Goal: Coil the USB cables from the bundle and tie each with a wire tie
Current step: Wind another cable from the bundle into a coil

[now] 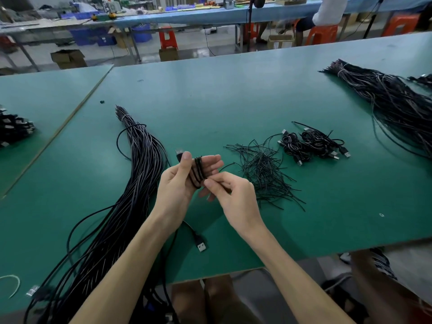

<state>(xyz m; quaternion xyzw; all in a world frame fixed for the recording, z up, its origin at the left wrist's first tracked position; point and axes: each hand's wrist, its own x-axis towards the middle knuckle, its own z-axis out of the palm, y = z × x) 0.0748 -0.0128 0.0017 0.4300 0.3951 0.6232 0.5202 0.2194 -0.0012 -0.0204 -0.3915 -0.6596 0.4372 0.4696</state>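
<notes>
My left hand (181, 181) holds a black USB cable wound in loops (198, 170) around its fingers, the thumb pressing near the USB plug (179, 152) at the top. My right hand (230, 192) pinches the cable beside the loops, just right of the left palm. A long bundle of black USB cables (138, 174) lies on the green table to the left, bound near its top. A loose heap of black wire ties (263, 167) lies right of my hands. Several coiled cables (313, 143) sit beyond the ties.
A second large cable bundle (392, 101) lies at the far right of the green table (233, 94). A loose USB plug (201, 245) rests below my left wrist. More coiled cables (14, 128) sit on the left table. Benches, stools and boxes stand behind.
</notes>
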